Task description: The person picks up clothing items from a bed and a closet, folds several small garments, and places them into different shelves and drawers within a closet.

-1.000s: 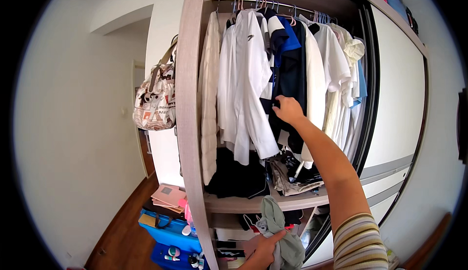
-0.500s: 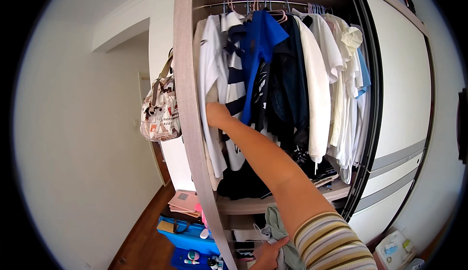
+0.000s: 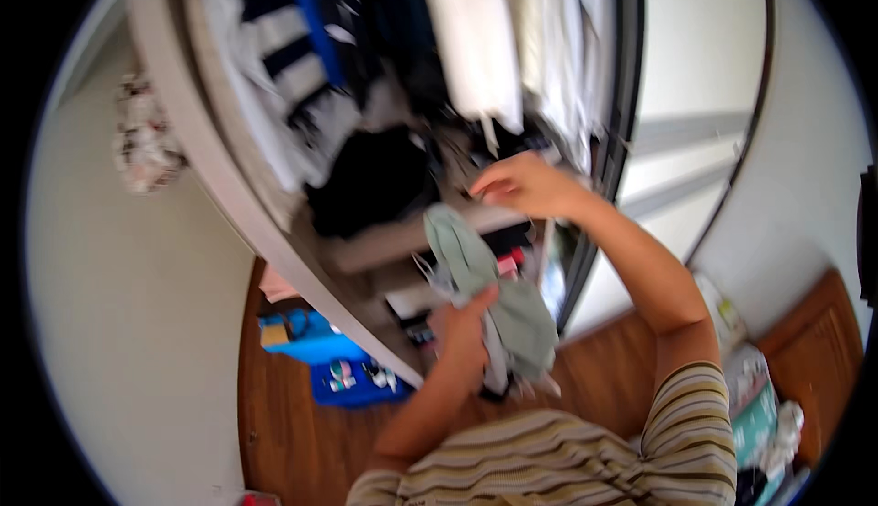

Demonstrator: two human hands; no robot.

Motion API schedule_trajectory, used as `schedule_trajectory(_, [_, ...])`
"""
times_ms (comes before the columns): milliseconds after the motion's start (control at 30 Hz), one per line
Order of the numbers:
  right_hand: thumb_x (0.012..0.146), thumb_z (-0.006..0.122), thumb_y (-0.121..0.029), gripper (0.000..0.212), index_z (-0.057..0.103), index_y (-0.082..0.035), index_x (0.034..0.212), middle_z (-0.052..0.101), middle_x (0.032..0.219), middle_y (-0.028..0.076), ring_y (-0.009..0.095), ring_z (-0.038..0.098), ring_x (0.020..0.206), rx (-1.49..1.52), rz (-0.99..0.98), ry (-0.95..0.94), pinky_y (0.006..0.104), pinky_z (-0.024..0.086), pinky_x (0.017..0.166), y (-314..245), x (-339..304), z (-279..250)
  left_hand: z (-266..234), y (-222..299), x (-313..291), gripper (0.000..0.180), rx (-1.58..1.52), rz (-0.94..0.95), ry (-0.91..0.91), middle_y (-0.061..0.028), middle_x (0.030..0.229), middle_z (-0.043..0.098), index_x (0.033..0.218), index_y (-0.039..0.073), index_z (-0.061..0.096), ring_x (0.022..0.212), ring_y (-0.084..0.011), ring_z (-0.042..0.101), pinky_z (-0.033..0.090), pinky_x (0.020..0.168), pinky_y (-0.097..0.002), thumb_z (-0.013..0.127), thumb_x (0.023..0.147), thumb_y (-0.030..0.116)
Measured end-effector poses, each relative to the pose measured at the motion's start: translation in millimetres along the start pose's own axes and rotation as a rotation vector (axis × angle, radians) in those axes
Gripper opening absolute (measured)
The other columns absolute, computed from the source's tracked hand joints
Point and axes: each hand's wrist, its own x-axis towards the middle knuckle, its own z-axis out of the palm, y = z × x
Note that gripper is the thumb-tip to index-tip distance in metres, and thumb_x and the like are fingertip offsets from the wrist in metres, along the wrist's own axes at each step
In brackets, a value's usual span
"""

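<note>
My left hand [image 3: 462, 334] is closed around a bunched grey-green garment [image 3: 526, 319], with lighter grey cloth and a thin white loop beside it. The garment's top end stands up above my fist and the rest hangs down to the right. My right hand [image 3: 530, 184] is in the air just above and right of the garment's top, in front of the wardrobe shelf. Its fingers are loosely bent and apart, and I see nothing in them. Behind, a black heap of clothing [image 3: 375, 177] lies on the shelf [image 3: 384, 241] below the hanging clothes. Motion blurs the picture.
Hanging clothes, among them a cream one [image 3: 471, 40] and a striped one [image 3: 283, 40], fill the wardrobe. Its side panel [image 3: 265, 241] stands at left, a white sliding door [image 3: 695, 58] at right. Blue boxes [image 3: 315, 337] sit on the wooden floor, and bags [image 3: 759, 415] at right.
My right hand has come away from the white clothing at the left of the rail and moved down and right. My view has tilted downward. The left hand still grips the grey-green garment.
</note>
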Motion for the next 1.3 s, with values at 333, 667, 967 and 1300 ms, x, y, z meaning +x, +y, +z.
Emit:
schedule_trajectory(333, [0.087, 0.058, -0.004, 0.017, 0.064, 0.005, 0.100, 0.066, 0.085, 0.009, 0.014, 0.061, 0.081, 0.650, 0.675, 0.555, 0.0270, 0.049, 0.074, -41, -410, -70, 147, -166, -19, 0.037, 0.014, -0.166, -0.355, -0.0131, 0.116, 0.058, 0.124, 0.005, 0.045, 0.104, -0.0317, 0.057, 0.045, 0.093, -0.0501, 0.052, 0.092, 0.021])
schedule_trajectory(667, [0.081, 0.069, -0.019, 0.033, 0.063, 0.001, 0.106, 0.066, 0.082, 0.008, 0.012, 0.059, 0.073, 0.415, 0.889, 0.808, 0.0270, 0.049, 0.067, 14, -558, -112, 271, -355, -6, 0.046, 0.019, -0.424, -0.580, -0.0153, 0.118, 0.056, 0.127, 0.002, 0.043, 0.105, -0.0289, 0.057, 0.048, 0.090, -0.0468, 0.058, 0.084, 0.004])
schedule_trajectory(967, [0.092, 0.051, -0.010, 0.019, 0.065, 0.003, 0.093, 0.066, 0.083, 0.006, 0.012, 0.061, 0.070, 0.604, 0.791, 1.517, 0.0248, 0.049, 0.063, 40, -640, -217, 323, -446, 55, 0.052, 0.169, -0.565, -0.628, -0.0169, 0.113, 0.059, 0.125, -0.004, 0.045, 0.101, -0.0312, 0.060, 0.047, 0.094, -0.0438, 0.058, 0.075, 0.000])
schedule_trajectory(1300, [0.083, 0.060, -0.019, 0.025, 0.065, 0.002, 0.096, 0.067, 0.088, 0.009, 0.022, 0.064, 0.078, 0.774, 0.827, 1.846, 0.0344, 0.051, 0.072, 95, -759, -290, 396, -501, 143, 0.041, 0.229, -0.713, -0.589, -0.0161, 0.107, 0.062, 0.118, -0.005, 0.051, 0.093, -0.0277, 0.063, 0.052, 0.084, -0.0400, 0.063, 0.080, 0.003])
